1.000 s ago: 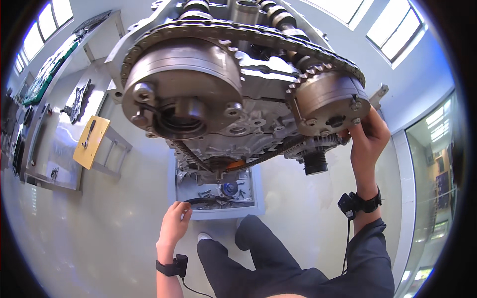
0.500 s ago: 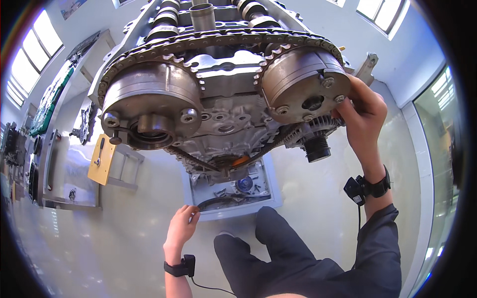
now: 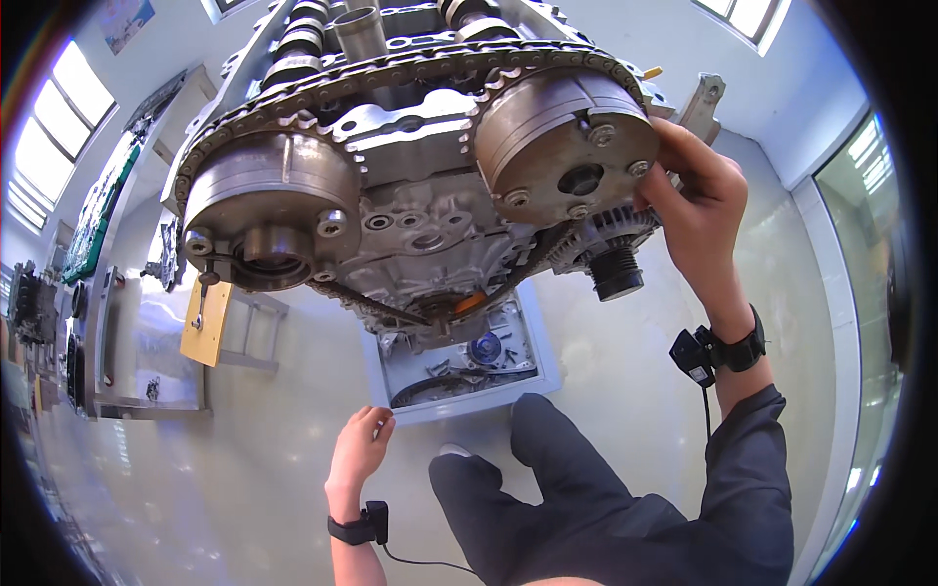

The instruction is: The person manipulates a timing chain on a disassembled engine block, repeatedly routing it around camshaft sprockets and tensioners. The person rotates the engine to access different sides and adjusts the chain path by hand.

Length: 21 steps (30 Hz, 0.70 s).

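A person's right hand [image 3: 702, 205], at two o'clock in the view, meets the rim of the right sprocket [image 3: 552, 146] of an engine [image 3: 410, 190]. Its fingers are bent, partly closed, with the thumb toward the sprocket's bolted face; some fingertips are hidden, and whether they grip cannot be told. The sprocket sits at one o'clock, held to the engine's front and wrapped by a chain [image 3: 391, 66], which also runs over the left sprocket [image 3: 274, 166] at ten o'clock. Just below the right hand, between two and three o'clock, hangs the alternator [image 3: 611, 259], its ribbed pulley facing down.

The left hand [image 3: 360, 447], at seven o'clock, is part open, its fingers loosely curled and apparently empty. It lies by the near left corner of a tray [image 3: 469, 402]; contact there cannot be made out. Inside the tray, at six o'clock, a round blue part [image 3: 484, 349] lies among small bolts, with a dark curved strip along the near side.

At nine o'clock, a tool [image 3: 199, 305] rests on a yellow-topped stool [image 3: 205, 337], beside a metal surface [image 3: 151, 337]. Dark bands circle both wrists, above dark trousers [image 3: 557, 469].
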Motion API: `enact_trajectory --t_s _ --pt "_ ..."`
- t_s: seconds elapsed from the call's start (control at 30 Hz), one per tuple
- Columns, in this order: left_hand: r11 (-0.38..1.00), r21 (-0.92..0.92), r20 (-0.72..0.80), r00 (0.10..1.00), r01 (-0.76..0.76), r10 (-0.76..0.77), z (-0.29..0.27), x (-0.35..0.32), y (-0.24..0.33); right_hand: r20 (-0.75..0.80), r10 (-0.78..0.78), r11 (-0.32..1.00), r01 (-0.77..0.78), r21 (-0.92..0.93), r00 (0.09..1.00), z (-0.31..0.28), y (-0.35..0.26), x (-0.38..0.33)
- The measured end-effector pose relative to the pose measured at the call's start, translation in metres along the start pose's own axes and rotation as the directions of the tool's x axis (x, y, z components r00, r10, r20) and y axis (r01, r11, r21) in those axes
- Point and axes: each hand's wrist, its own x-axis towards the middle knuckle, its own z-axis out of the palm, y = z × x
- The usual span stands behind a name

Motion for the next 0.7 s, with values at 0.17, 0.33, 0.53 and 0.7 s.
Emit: enact_trajectory --t_s 0.17,0.33,0.53,0.7 --pt "1.000 0.003 0.011 1.000 -0.010 0.010 -0.003 0.001 -0.001 -0.009 -0.022 1.000 0.022 -0.018 1.000 -0.001 0.000 0.001" --pt "1.000 0.000 0.037 0.999 0.000 0.000 -0.007 -0.004 0.001 -0.020 -0.037 0.999 0.037 -0.017 0.999 -0.001 -0.002 0.006" --pt "0.999 0.053 0.044 0.999 0.001 -0.004 -0.022 -0.007 0.002 0.062 -0.041 0.998 0.044 -0.040 0.997 -0.008 0.003 0.006" --pt "0.998 0.058 0.070 0.997 -0.018 0.014 -0.019 -0.003 0.006 0.010 -0.042 0.999 0.042 0.003 0.999 -0.004 0.003 0.004"
